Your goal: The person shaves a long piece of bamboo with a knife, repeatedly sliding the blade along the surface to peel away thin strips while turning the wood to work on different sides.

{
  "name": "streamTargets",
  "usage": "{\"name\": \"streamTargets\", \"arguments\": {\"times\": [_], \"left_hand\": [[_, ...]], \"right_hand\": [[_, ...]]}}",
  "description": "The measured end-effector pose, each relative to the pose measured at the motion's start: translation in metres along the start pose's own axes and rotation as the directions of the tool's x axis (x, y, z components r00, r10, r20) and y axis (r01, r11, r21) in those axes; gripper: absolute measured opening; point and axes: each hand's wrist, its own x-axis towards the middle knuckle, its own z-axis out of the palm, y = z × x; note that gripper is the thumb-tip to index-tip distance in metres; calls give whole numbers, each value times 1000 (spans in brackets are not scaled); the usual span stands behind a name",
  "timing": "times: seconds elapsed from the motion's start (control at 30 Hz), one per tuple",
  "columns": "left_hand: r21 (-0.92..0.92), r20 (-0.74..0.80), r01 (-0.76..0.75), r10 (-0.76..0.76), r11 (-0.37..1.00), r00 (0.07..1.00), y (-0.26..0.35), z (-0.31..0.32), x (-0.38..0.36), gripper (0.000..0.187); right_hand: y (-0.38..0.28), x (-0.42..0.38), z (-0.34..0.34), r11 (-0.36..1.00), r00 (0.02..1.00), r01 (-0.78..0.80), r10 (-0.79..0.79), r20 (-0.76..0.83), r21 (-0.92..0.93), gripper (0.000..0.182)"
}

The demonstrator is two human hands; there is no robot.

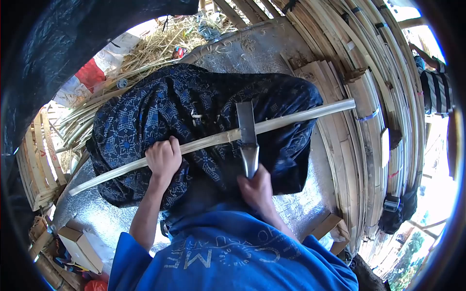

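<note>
A long pale bamboo strip (208, 142) lies slantwise across my lap, over a dark blue patterned cloth (127, 127). My left hand (164, 159) is closed round the strip left of its middle. In my right hand (257, 188) is the handle of a knife with a broad, square-ended dark blade (246, 122) and a shiny metal socket. The blade crosses over the strip right of its middle. The strip's right end rises past my knee, while its left end points down over the silvery mat.
Bundles of split bamboo (335, 128) line the right side. A silvery mat (310, 194) lies beneath me. Shavings (167, 41) heap up beyond the cloth. Left stand a wooden crate (46, 160) and a cardboard box (80, 247). Another person in striped clothing (435, 89) is at far right.
</note>
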Motion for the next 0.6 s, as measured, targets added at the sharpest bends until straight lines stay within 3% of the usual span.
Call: {"name": "streamTargets", "arguments": {"times": [0.03,0.1,0.13,0.17,0.2,0.23,0.3,0.33,0.37,0.4,0.5,0.53,0.57,0.6], "left_hand": [[15,-22,-23,23,1000,999,-3,1,0,42],[37,-11,-37,38,999,999,-7,3,-10,42],[36,-9,-35,35,999,999,-8,5,-9,42],[30,-22,-31,32,999,999,-7,9,-2,43],[24,-1,-21,22,999,1000,-5,7,-1,43],[21,5,-17,17,1000,1000,-3,6,-2,43],[5,17,12,-12,1000,1000,0,3,1,43],[6,6,14,-14,1000,1000,-3,5,0,43],[31,14,-4,3,999,1000,-8,8,-5,37],[57,27,-30,28,998,999,-12,10,-6,31],[31,-37,-56,57,998,998,-9,7,-3,43],[22,-50,-46,47,999,998,-7,7,-2,42],[16,-58,-49,50,999,997,-5,7,4,42],[20,-43,-28,29,999,999,-3,5,2,43]], "right_hand": [[-23,2,-5,812,903,-410,297,310,415,25],[-40,17,-47,658,847,-530,378,375,535,20],[-45,20,-63,715,856,-514,464,228,474,20],[-50,27,-80,744,920,-344,389,47,573,17],[-55,31,-92,634,916,-182,387,-105,752,12],[-62,39,-96,659,876,-63,396,-274,750,12],[-33,24,-66,826,943,-23,205,-262,562,16],[-35,19,-34,945,977,41,-105,-183,-326,18],[-57,2,-15,879,847,-474,473,244,-60,23],[-37,-5,4,840,853,-471,356,381,269,26],[-41,10,-39,793,849,-498,362,384,352,23],[-47,15,-54,731,887,-462,375,271,503,21],[-50,22,-73,780,939,-342,301,165,524,20],[-52,26,-83,746,935,-294,354,19,597,20]]}}
